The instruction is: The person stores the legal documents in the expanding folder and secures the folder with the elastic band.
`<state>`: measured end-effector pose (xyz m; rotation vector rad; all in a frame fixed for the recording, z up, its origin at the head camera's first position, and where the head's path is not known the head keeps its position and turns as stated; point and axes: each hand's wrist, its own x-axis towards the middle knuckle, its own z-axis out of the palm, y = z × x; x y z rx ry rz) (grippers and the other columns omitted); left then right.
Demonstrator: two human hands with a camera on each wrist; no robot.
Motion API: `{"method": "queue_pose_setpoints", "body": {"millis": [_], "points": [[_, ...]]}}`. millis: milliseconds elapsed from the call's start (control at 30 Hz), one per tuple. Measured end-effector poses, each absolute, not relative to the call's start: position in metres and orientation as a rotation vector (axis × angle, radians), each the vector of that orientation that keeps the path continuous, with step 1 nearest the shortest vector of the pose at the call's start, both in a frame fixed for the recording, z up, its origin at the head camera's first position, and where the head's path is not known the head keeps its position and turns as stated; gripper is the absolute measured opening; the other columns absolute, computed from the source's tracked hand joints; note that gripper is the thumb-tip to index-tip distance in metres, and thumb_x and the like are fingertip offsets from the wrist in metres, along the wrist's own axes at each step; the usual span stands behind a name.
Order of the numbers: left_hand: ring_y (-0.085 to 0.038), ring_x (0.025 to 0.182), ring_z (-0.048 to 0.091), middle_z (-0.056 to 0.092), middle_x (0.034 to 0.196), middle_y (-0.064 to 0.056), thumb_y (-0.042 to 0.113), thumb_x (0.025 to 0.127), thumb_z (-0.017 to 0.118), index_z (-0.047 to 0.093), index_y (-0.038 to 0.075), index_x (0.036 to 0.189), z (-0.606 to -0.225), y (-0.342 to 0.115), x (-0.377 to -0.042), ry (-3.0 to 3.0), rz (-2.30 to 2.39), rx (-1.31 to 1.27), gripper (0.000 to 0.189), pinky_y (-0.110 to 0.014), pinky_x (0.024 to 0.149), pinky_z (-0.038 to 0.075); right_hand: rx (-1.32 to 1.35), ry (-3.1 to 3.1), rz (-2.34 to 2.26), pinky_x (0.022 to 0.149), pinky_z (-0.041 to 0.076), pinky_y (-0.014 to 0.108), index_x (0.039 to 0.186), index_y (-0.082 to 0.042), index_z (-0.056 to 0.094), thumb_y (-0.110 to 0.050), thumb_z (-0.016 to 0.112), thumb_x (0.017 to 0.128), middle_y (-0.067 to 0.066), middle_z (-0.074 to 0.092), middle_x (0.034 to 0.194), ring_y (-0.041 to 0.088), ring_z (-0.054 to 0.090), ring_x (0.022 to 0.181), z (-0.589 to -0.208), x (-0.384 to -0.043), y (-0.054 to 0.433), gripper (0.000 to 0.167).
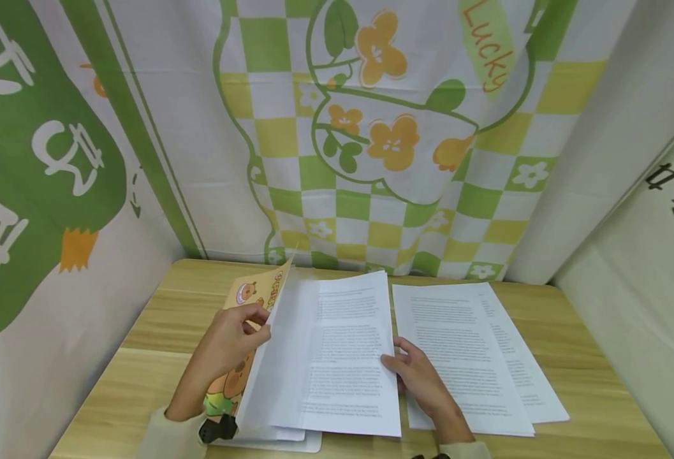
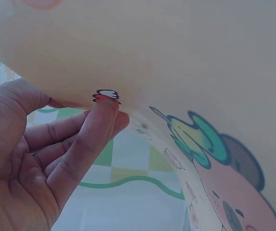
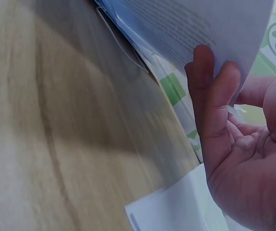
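Observation:
A folder with a yellow cartoon cover point(image 1: 236, 382) stands part-open on the table, with a translucent sleeve point(image 1: 282, 363) inside. My left hand point(image 1: 233, 338) pinches the cover's raised edge between thumb and fingers; the left wrist view shows the fingers point(image 2: 82, 137) against the printed outer side. A printed sheet point(image 1: 348, 357) overlaps the sleeve, its left part seen through the hazy plastic. At the sheet's right edge my right hand point(image 1: 425, 379) holds it, thumb on the front and fingers behind. In the right wrist view the fingers point(image 3: 215, 106) lie against the lifted paper point(image 3: 176, 29).
Two overlapping printed sheets point(image 1: 457, 363) lie on the wooden table point(image 1: 589, 395) to the right, close beside my right hand. A patterned curtain point(image 1: 371, 223) hangs at the table's back edge, and fabric walls point(image 1: 646, 268) rise at both sides.

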<state>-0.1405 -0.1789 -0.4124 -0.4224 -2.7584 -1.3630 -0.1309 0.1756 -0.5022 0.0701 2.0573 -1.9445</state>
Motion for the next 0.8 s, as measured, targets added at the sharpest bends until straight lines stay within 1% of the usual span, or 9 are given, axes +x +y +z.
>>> {"method": "queue_pose_setpoints", "body": {"millis": [200,367,567,733,800], "points": [[-0.012,0.072,0.068,0.072,0.097,-0.006,0.005,0.092,0.067,0.073,0.004,0.1,-0.411,-0.178,-0.14,-2.766,-1.368,-0.411,0.009,-0.03,0.064,0.057,0.085,2.073,-1.951,0.054,0.051,0.027,0.145,0.006,0.045,-0.012,0.061,0.101,0.016,0.073,0.096,0.021,0.067,0.068,-0.503,-0.133,0.171,0.05],[-0.011,0.072,0.068,0.073,0.098,-0.007,0.004,0.093,0.067,0.073,0.003,0.101,-0.41,-0.178,-0.14,-2.754,-1.37,-0.42,0.01,-0.029,0.064,0.056,0.028,2.028,-1.959,0.055,0.053,0.029,0.145,0.007,0.043,-0.012,0.06,0.102,0.016,0.073,0.1,0.023,0.07,0.072,-0.503,-0.133,0.169,0.05],[-0.011,0.072,0.067,0.072,0.097,-0.007,0.003,0.092,0.067,0.073,0.004,0.099,-0.41,-0.178,-0.14,-2.754,-1.361,-0.422,0.009,-0.029,0.064,0.056,0.004,2.024,-1.961,0.056,0.053,0.029,0.144,0.006,0.043,-0.013,0.061,0.102,0.018,0.073,0.104,0.023,0.07,0.074,-0.502,-0.132,0.164,0.05],[-0.012,0.072,0.068,0.072,0.098,-0.007,0.004,0.092,0.067,0.073,0.003,0.101,-0.411,-0.178,-0.14,-2.761,-1.364,-0.409,0.01,-0.03,0.064,0.057,-0.006,2.043,-1.931,0.058,0.055,0.032,0.143,0.006,0.046,-0.017,0.062,0.102,0.017,0.072,0.108,0.026,0.071,0.077,-0.502,-0.132,0.161,0.05],[-0.012,0.072,0.068,0.072,0.098,-0.007,0.004,0.092,0.067,0.073,0.002,0.102,-0.411,-0.179,-0.141,-2.76,-1.362,-0.403,0.012,-0.03,0.064,0.057,-0.012,2.061,-1.921,0.058,0.055,0.031,0.142,0.006,0.048,-0.021,0.061,0.104,0.016,0.072,0.105,0.025,0.07,0.074,-0.502,-0.132,0.161,0.048]]}}
